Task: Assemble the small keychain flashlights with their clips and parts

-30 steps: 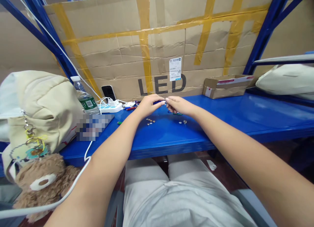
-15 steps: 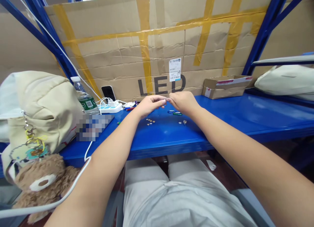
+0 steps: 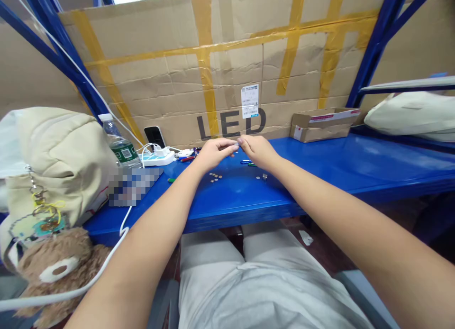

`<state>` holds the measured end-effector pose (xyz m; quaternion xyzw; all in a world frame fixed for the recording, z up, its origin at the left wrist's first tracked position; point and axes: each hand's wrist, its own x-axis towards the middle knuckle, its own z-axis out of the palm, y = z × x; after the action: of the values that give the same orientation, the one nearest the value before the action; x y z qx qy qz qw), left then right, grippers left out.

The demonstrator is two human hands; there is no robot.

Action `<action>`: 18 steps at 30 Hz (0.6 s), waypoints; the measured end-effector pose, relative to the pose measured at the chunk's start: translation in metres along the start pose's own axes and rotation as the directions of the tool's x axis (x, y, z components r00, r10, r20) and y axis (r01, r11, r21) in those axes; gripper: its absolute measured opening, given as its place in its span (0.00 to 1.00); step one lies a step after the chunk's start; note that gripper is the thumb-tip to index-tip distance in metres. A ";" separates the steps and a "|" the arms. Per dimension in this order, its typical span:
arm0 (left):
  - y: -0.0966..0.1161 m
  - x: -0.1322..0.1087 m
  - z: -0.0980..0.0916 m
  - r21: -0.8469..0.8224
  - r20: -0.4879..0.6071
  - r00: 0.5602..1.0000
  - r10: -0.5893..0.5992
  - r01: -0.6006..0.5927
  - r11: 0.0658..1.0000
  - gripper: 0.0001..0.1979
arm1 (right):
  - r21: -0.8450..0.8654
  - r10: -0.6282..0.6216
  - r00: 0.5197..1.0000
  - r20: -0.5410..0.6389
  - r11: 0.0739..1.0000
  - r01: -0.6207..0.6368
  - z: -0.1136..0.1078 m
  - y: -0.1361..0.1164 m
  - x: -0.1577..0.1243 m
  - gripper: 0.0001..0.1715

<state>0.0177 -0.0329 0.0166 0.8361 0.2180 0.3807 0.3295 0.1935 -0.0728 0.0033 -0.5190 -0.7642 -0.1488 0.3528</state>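
Fingertips (image 3: 231,150) are meeting over the blue table (image 3: 320,165): left hand (image 3: 213,153) is pinching a tiny pale piece (image 3: 236,144), right hand (image 3: 259,149) is touching it, grip unclear from here. Uneven pressure could be flicking it among those small discs (image 3: 216,176).

We count two hands (image 3: 214,153), one plush bear (image 3: 62,259), one water bottle (image 3: 123,151), one power strip (image 3: 156,160), one open cardboard box (image 3: 318,131).

Brown, yellow-taped cardboard panel (image 3: 159,89): you can read "LED" in large black capitals.
White rectangular paper sticker (image 3: 250,101) on that panel: barcode, print too small for you.
Clear plastic bottle with green label (image 3: 125,152): barcode, lettering too small.
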 end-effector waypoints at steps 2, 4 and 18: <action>-0.004 0.001 0.000 -0.081 0.028 0.996 -0.080 0.082 0.993 0.20 | 0.133 0.035 0.999 -0.025 0.991 -0.031 0.006 0.003 0.003 0.27; -0.006 0.001 -0.002 -0.180 0.124 0.975 -0.187 0.207 0.962 0.20 | 0.213 0.064 0.997 -0.035 0.975 -0.055 0.009 0.006 0.005 0.25; -0.007 -0.001 -0.009 -0.086 0.221 0.951 -0.215 0.239 0.967 0.19 | 0.281 0.038 0.999 0.027 0.959 -0.044 0.007 0.002 0.002 0.20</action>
<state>0.0097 -0.0248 0.0153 0.8211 0.2551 0.2616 0.4384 0.1919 -0.0659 -0.0004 -0.4808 -0.7704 -0.0258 0.4179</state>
